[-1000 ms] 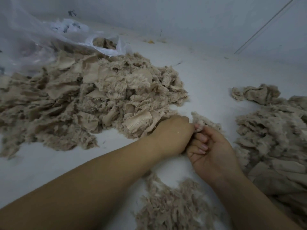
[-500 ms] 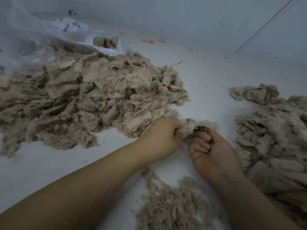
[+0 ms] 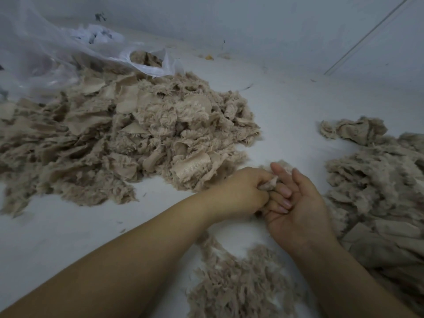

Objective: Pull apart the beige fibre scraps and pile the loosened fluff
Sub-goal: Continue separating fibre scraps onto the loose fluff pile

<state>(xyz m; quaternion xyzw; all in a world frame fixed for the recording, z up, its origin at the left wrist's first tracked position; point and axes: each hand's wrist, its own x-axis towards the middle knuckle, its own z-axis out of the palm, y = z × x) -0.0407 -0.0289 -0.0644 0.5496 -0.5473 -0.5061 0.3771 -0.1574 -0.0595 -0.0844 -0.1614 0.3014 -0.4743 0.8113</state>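
Note:
My left hand (image 3: 238, 191) grips a small beige fibre tuft (image 3: 271, 183) in its curled fingers. My right hand (image 3: 298, 203) lies palm up right beside it; its index finger and thumb are stretched out, its other fingers loosely curled, and its palm holds nothing. The tuft rests against the right index finger. A large heap of beige fibre scraps (image 3: 137, 138) lies to the left of my hands. Another heap of scraps (image 3: 378, 191) lies on the right. A low pile of loosened fluff (image 3: 236, 285) sits between my forearms, near the bottom edge.
Everything lies on a white surface (image 3: 286, 99). A clear plastic bag (image 3: 57, 56) with more scraps in its mouth lies behind the left heap. A pale wall rises at the back.
My hands have come back together after drawing the scrap out between them. My right hand has let go and turned palm up; the tuft is now bunched in my left hand.

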